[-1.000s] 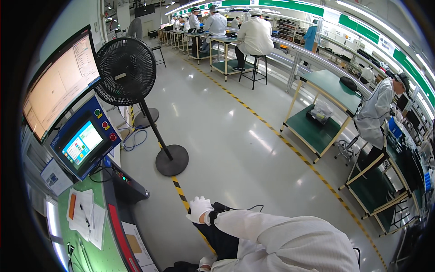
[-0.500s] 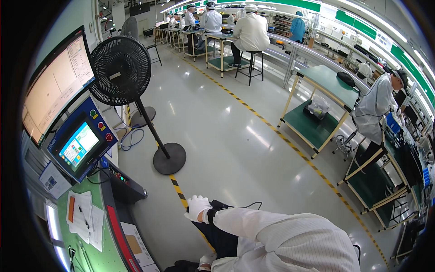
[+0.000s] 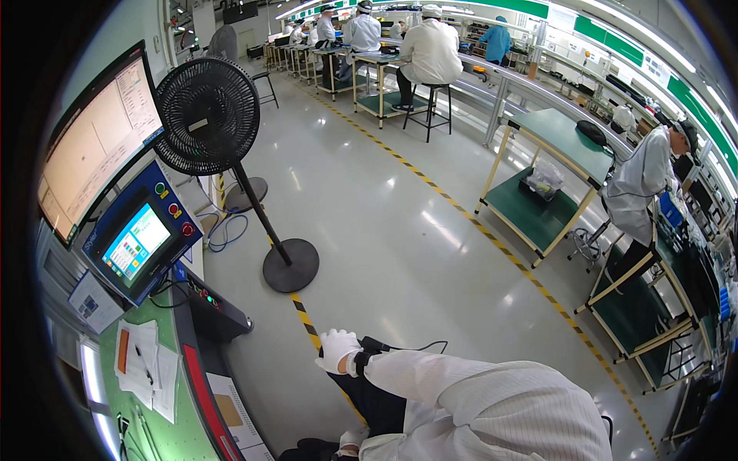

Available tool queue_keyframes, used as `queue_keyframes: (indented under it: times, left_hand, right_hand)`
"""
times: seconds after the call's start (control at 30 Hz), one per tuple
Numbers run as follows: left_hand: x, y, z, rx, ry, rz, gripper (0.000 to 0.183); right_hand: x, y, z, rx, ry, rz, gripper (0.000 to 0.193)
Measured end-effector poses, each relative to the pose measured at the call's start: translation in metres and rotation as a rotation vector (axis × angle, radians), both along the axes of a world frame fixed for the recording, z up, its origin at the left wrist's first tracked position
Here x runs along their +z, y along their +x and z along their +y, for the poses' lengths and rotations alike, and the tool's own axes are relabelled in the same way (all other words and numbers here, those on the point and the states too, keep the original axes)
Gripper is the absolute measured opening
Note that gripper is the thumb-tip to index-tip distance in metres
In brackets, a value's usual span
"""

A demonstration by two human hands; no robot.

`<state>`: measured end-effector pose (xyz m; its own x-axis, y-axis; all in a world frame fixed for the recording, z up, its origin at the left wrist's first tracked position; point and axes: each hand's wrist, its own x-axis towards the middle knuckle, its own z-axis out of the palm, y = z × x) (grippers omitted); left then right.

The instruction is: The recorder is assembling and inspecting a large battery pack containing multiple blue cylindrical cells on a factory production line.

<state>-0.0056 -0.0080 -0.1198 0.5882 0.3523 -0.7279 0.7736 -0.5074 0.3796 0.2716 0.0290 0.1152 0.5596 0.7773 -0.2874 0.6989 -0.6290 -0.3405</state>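
My right hand [image 3: 338, 350], in a white glove, rests on the knee of my dark trousers [image 3: 373, 403]. Its fingers are curled, and nothing shows in them. Round that wrist sits a black band [image 3: 361, 363], with a small black piece [image 3: 375, 344] and a thin dark cord beside it. Low at the bottom edge, part of my left hand [image 3: 352, 439] shows in white near my lap; its fingers are hidden. A white striped sleeve [image 3: 430, 376] covers my right arm.
At left stand a monitor [image 3: 104, 138], a control panel [image 3: 138, 238] with lit screen, and a green bench [image 3: 127, 407] bearing papers [image 3: 154, 361] and a pen. A black pedestal fan [image 3: 207, 115] stands ahead. At right are a green-topped table [image 3: 561, 138] and a person [image 3: 642, 180] working.
The whole view has shifted slightly, with the fan and panel a little further right. My hands keep the same pose.
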Motion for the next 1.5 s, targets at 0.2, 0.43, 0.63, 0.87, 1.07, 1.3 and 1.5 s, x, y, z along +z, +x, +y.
queue_keyframes:
  times: [0.2,0.43,0.63,0.87,1.07,1.3,1.5]
  left_hand:
    - [-0.002,0.0,-0.001,0.007,0.024,0.009,0.053]
    - [0.011,0.008,-0.003,0.021,0.012,0.076,0.053]
    - [0.009,0.006,-0.002,-0.009,-0.003,0.015,0.052]
    - [0.005,0.003,-0.003,-0.013,0.024,0.01,0.05]
    - [0.0,0.003,-0.003,-0.001,0.026,0.014,0.051]
    - [-0.009,-0.001,-0.001,-0.018,0.039,-0.017,0.051]
    - [-0.002,0.001,-0.002,-0.014,0.013,-0.035,0.05]
  right_hand:
    - [0.001,-0.002,0.002,-0.004,-0.011,-0.007,0.056]
    - [0.007,0.003,-0.001,0.039,-0.057,0.006,0.055]
    - [0.001,0.002,0.001,0.013,-0.021,0.007,0.055]
    - [0.002,0.001,0.001,0.022,-0.036,-0.002,0.058]
    - [0.003,0.0,0.0,0.019,-0.039,-0.02,0.059]
    - [0.001,0.0,0.001,0.025,-0.023,-0.004,0.059]
    - [-0.001,0.001,0.001,0.018,-0.009,0.0,0.057]
